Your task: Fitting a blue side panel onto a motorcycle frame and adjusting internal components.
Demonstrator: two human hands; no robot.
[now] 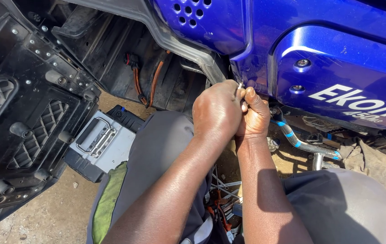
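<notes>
My left hand (215,110) and my right hand (254,115) are pressed together at the lower edge of a blue scooter body panel (337,68). My left fingers pinch a small metal piece (240,85), thin and silvery, right at the panel's edge. The fingers of my right hand curl beside it, touching the same spot; what they hold is hidden. Both forearms reach up from my lap, over grey trousers.
A black plastic floorboard cover (17,117) lies tilted at the left. A grey battery box (102,142) with a metal handle sits on the dirt. Orange cables (154,81) hang under the frame. A chrome tube (301,144) and rags (373,162) are at the right; tools (222,208) lie between my legs.
</notes>
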